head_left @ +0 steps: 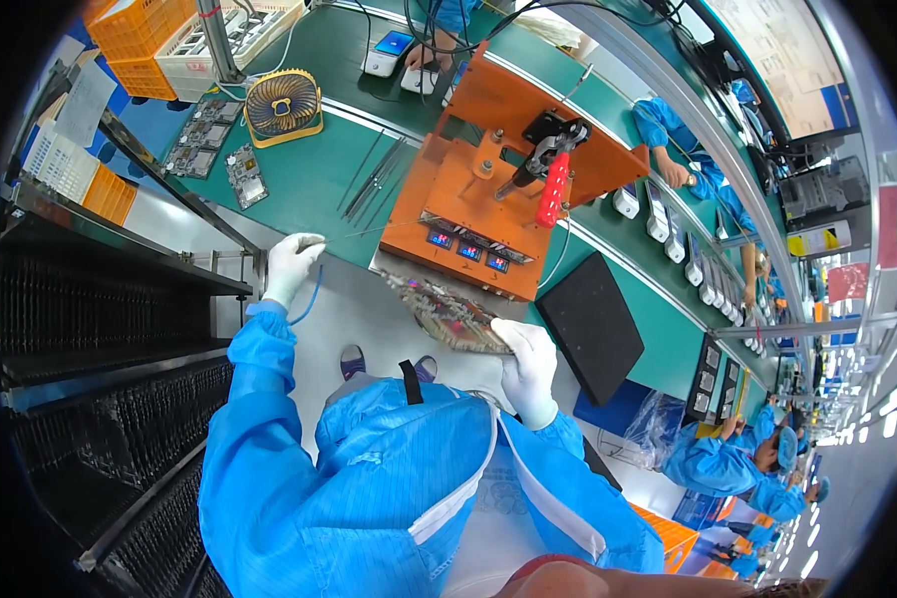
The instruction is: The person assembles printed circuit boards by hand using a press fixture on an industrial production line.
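The left hand (291, 267) and right hand (528, 377) wear 2 plain white gloves (295, 255), above a bright blue smock (359, 488) with fine darker lines and gathered cuffs (267, 311). White trim (454, 490) edges its open front over a pale shirt (496, 513) with a faint grey print. A thin blue cord (312, 299) curls by the left cuff, a short black strap (411, 383) lies at the smock's hem, and 2 dark purplish shoes (352, 362) show below.

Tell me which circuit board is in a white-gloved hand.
The circuit board gripped at its edge by the right hand, near the orange fixture. The boards by the yellow fan lie on the green bench instead.
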Motion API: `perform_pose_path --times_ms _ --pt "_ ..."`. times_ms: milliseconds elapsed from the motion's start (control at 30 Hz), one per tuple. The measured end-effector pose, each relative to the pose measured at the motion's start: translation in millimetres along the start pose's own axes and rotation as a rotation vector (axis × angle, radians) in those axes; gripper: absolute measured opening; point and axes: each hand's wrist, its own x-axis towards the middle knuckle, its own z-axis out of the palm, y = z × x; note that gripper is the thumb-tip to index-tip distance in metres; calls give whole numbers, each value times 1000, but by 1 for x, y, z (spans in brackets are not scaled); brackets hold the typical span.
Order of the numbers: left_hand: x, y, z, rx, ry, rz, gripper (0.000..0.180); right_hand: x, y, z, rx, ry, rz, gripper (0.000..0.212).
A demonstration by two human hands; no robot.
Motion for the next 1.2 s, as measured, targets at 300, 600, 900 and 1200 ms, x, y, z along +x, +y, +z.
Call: perform_pose_path --times_ms 300,600,900,1200 --pt "15 0 10 -271 43 0 27 -10 11 4 52 65 152 25" --pt "37 17 68 149 240 21 38 -20 26 25 195 -35 407 31" --pt "-52 119 44 703 -19 952 75 34 75 16 675 -212 653 52" --pt "-69 209 36 724 -281 1369 44 70 97 36 947 -764 777 57"
